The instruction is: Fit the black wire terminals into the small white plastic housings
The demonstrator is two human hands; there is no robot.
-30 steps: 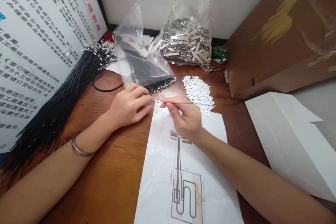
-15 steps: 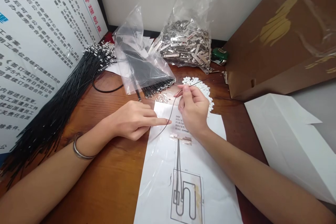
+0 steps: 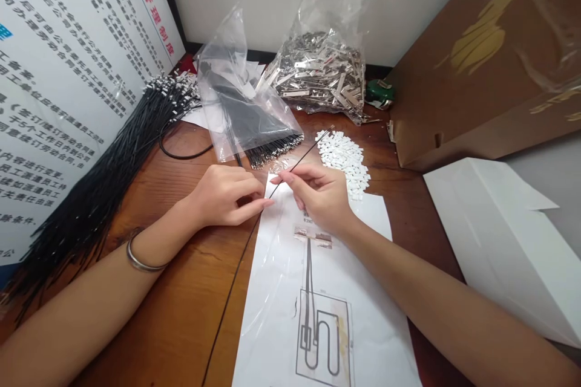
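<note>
My right hand (image 3: pixel 318 193) pinches a thin black wire (image 3: pixel 236 281) that runs from near the white pieces down across the wooden table toward me. My left hand (image 3: pixel 224 193) rests beside it, fingers curled and pinching the same wire close to the right fingertips. Both hands sit at the top edge of a white paper sheet (image 3: pixel 354 314) bearing a drawn diagram, with a sample wire loop taped on it. A pile of small white plastic pieces (image 3: pixel 345 157) lies just beyond my right hand. A clear bag of black wires (image 3: pixel 245 115) lies beyond my left hand.
A large bundle of black wires (image 3: pixel 104 175) lies along a printed board (image 3: pixel 59 66) at left. A bag of metal clips (image 3: pixel 322 72) stands at the back. A brown paper bag (image 3: pixel 481 60) and white paper bag (image 3: pixel 508 242) occupy the right.
The wire, bent between my hands half a second ago, now runs straight down toward me. My right hand moved left and down, and my left hand drew back to meet it.
</note>
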